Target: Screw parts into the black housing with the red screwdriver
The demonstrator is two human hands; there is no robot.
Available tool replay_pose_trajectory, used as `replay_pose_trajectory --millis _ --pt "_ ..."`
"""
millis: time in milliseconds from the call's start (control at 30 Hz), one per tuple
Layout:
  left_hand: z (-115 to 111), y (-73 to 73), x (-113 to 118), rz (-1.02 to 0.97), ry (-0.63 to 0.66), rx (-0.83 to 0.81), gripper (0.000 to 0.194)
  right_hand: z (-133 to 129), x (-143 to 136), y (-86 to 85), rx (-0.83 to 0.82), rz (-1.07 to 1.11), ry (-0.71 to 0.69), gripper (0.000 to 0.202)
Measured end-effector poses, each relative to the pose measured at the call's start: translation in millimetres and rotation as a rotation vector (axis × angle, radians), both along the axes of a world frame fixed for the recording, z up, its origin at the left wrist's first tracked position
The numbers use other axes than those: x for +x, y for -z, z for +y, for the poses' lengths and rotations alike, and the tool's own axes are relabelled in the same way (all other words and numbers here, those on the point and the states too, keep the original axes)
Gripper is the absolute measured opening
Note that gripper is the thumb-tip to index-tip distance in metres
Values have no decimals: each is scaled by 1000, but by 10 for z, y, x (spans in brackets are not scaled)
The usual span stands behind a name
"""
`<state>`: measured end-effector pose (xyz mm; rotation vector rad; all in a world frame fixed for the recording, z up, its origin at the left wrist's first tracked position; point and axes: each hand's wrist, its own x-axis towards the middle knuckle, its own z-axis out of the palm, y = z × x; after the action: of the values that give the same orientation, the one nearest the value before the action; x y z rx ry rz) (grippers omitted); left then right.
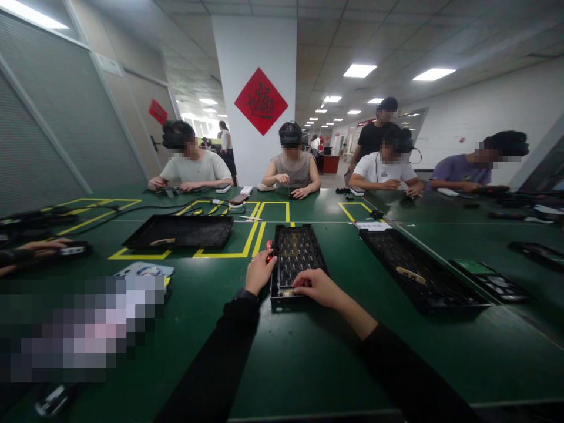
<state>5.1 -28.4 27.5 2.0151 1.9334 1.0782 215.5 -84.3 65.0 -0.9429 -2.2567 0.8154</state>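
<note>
A black rectangular casing (pixel 282 305) lies before me, with rows of small pale metal pins across its dark inside (pixel 296 252). My left hand (pixel 259 273) is at the casing's left side, fingers closed on a small red-and-black object (pixel 269 245) whose kind I cannot make out. My right hand (pixel 318 286) reaches over the near right edge, thumb and fingertips pinched. They are at a small light-coloured part (pixel 288 292) in the near end of the casing; anything between the fingertips is too small to name.
A black tray (pixel 194 226) with a tan piece (pixel 163 241) lies at left, beside cables. A longer black tray (pixel 440 294) at right holds another tan piece (pixel 410 275). A green-and-black device (pixel 489 279) lies farther right. Several people sit across the green table (pixel 304 364).
</note>
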Motion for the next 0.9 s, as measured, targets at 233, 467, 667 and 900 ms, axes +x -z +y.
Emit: replay_pose_trajectory --millis 233,467,667,900 --pt "12 31 -12 5 14 38 36 8 0 11 8 17 12 18" --pt "5 13 4 5 1 10 36 14 14 17 2 10 10 21" --pt "-14 9 3 -2 -2 5 36 9 6 19 -30 15 0 17" --pt "-19 13 -6 -14 4 12 36 8 2 32 -6 28 -1 19"
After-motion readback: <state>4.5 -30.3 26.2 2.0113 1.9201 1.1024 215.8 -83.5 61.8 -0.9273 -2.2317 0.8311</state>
